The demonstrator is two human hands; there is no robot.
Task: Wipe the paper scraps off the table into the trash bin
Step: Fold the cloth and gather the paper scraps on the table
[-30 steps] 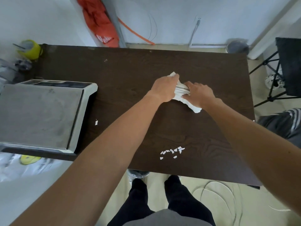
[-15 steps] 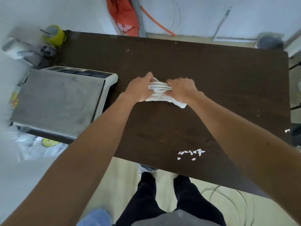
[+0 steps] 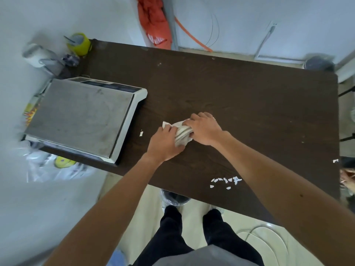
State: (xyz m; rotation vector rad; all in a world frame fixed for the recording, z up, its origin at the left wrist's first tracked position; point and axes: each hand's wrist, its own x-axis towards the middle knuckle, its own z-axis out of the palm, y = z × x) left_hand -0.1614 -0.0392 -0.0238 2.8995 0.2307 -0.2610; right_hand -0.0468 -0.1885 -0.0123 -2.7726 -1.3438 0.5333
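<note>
A bunched white cloth [image 3: 181, 134] lies on the dark wooden table [image 3: 249, 104], held from both sides. My left hand [image 3: 165, 144] grips its near-left end and my right hand [image 3: 204, 129] grips its far-right end. A cluster of several white paper scraps [image 3: 225, 181] sits near the table's front edge, below my right forearm. One single scrap [image 3: 141, 133] lies beside the scale, left of the cloth. Another scrap [image 3: 335, 160] rests at the table's right edge. A bin with a clear liner [image 3: 173, 198] shows partly under the front edge.
A grey weighing scale [image 3: 80, 117] fills the table's left part. A yellow-green cup [image 3: 79, 44] stands at the far left corner. An orange cloth [image 3: 154, 25] hangs at the back wall. A plastic bag [image 3: 51, 167] lies on the floor at the left.
Both hands and the cloth have drawn nearer to the front of the table and turned, the left hand now nearer me than the right. The view has swung, showing more of the left side.
</note>
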